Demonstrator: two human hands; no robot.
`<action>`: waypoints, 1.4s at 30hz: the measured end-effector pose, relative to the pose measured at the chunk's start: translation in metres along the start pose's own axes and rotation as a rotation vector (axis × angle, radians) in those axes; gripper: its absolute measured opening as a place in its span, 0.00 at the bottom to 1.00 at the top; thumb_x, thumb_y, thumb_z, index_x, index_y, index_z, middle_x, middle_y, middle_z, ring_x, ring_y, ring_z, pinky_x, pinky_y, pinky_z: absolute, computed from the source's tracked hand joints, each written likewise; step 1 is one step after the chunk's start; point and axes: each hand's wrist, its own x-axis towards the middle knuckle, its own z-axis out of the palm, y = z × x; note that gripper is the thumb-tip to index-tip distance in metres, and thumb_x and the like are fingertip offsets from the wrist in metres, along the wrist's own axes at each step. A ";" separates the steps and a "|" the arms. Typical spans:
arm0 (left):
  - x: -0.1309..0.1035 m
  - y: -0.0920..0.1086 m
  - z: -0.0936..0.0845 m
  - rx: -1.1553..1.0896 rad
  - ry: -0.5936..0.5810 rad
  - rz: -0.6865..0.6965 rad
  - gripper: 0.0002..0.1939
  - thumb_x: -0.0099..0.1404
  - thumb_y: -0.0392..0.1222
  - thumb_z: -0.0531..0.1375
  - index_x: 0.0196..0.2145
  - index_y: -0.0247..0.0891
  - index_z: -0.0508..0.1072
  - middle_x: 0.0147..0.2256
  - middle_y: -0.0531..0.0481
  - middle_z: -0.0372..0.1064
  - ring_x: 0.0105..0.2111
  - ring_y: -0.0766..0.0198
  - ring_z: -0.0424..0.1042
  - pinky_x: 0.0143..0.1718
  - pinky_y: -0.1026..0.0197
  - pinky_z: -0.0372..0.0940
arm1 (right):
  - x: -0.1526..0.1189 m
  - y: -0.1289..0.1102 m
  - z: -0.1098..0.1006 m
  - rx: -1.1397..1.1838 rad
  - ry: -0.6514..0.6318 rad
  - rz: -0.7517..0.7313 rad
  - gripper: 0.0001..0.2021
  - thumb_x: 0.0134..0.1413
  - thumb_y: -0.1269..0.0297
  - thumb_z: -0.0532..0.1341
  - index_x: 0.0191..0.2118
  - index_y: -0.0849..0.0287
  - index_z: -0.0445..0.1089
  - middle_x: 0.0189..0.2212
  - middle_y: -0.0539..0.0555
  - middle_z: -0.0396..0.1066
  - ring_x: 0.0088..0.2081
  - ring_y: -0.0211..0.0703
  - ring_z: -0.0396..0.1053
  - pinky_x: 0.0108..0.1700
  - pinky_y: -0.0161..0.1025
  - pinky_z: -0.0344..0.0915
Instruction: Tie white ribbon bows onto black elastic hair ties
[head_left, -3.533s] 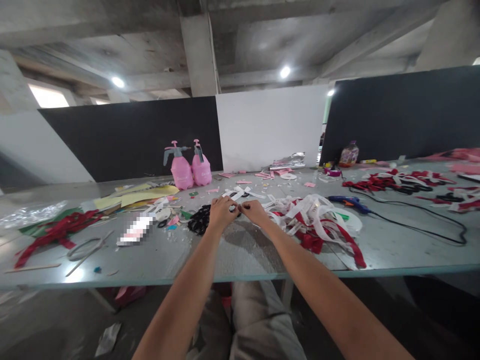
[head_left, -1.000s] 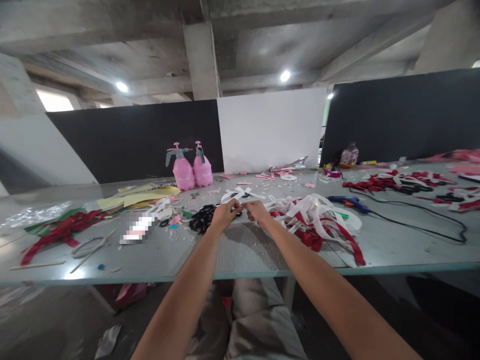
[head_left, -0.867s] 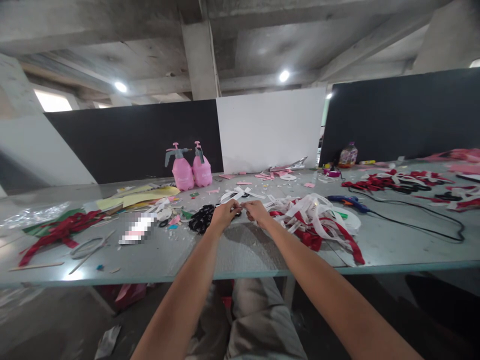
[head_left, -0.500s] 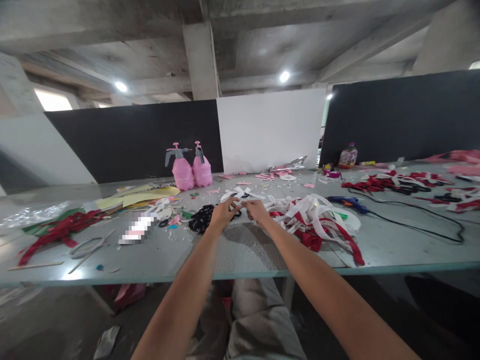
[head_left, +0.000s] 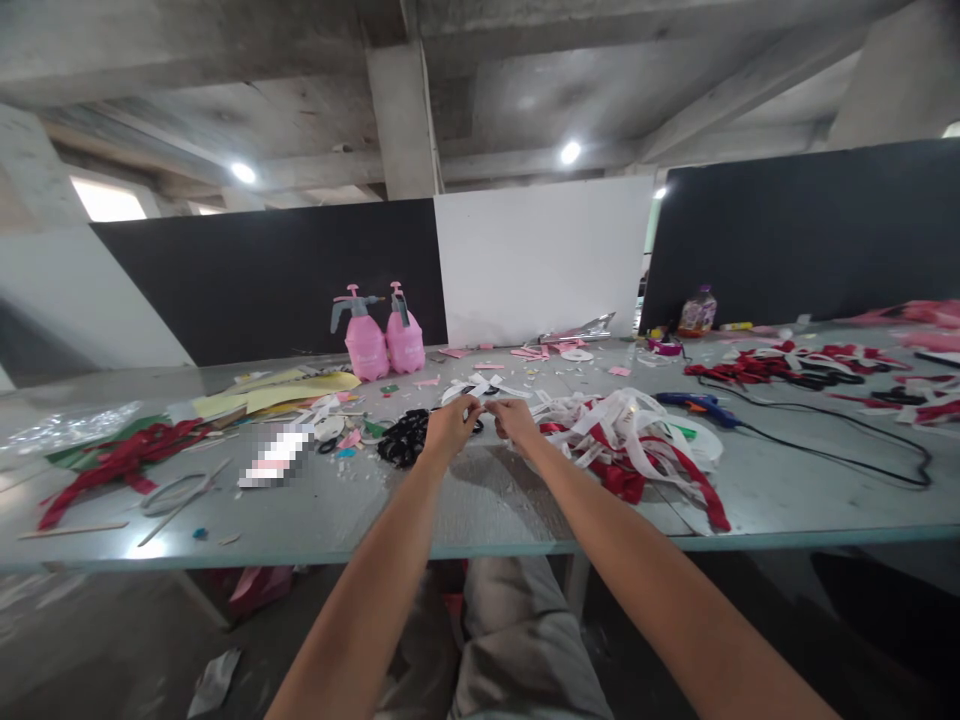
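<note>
My left hand point(head_left: 450, 425) and my right hand point(head_left: 514, 418) nearly meet above the table, both closed in a pinch. What they hold is too small and too covered by the fingers to make out. Just behind the fingertips lie short white ribbon strips point(head_left: 491, 386). A heap of black bands point(head_left: 401, 440) sits against my left hand's outer side. To the right of my right hand spreads a tangled pile of white and red ribbons point(head_left: 630, 425).
A blue glue gun point(head_left: 697, 405) with a black cord point(head_left: 847, 462) lies right of the ribbons. Two pink spray bottles point(head_left: 367, 348) stand at the back. Red ribbon point(head_left: 124, 460) and a pale ring point(head_left: 174, 494) are at left. The table's front edge point(head_left: 495, 549) runs beneath my forearms.
My left fingers have drawn closer together and the hand has turned slightly. My right hand stays almost in place. Nothing on the table has visibly moved.
</note>
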 end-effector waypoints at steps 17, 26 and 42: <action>0.005 -0.016 0.011 -0.257 0.069 -0.145 0.20 0.60 0.58 0.54 0.29 0.37 0.72 0.26 0.50 0.69 0.24 0.67 0.62 0.26 0.66 0.52 | -0.003 0.000 0.004 0.105 -0.006 -0.121 0.19 0.46 0.49 0.58 0.18 0.57 0.57 0.10 0.42 0.44 0.13 0.30 0.44 0.17 0.32 0.42; 0.012 -0.024 0.019 -0.476 0.149 -0.182 0.18 0.55 0.55 0.60 0.31 0.35 0.75 0.22 0.52 0.67 0.22 0.69 0.60 0.26 0.66 0.54 | -0.002 0.001 0.001 0.003 0.019 -0.163 0.21 0.46 0.45 0.57 0.19 0.59 0.59 0.11 0.43 0.46 0.15 0.30 0.47 0.18 0.32 0.44; 0.011 -0.026 0.028 -0.558 -0.019 -0.239 0.15 0.57 0.53 0.58 0.27 0.36 0.69 0.15 0.56 0.59 0.16 0.69 0.58 0.20 0.66 0.52 | 0.007 0.006 -0.005 -0.333 0.143 -0.341 0.18 0.49 0.49 0.57 0.24 0.61 0.66 0.16 0.46 0.56 0.22 0.33 0.53 0.24 0.32 0.47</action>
